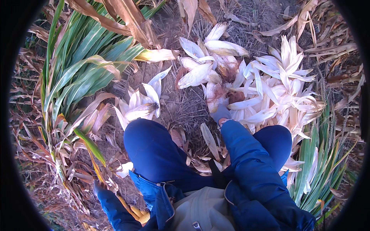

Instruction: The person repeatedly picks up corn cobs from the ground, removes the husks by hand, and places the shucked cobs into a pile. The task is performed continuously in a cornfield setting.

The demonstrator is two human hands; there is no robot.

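My right hand, in a grey glove, reaches down between my knees and touches the near end of a corn ear in its pale husk. Its fingers are hidden, so a grip on the ear cannot be made out. Reddish-brown silk hangs among the unhusked ears just beyond. My left hand, gloved too, is low at the left beside dry corn leaves, mostly hidden by its sleeve. Close to that sleeve lie bare yellow corn cobs, partly covered by my jacket.
A heap of pale empty-looking husks spreads at the right. Another opened husk lies beyond my left knee. Green corn stalks with leaves lean at the left, and more green leaves lie at the right. Dry straw covers the soil.
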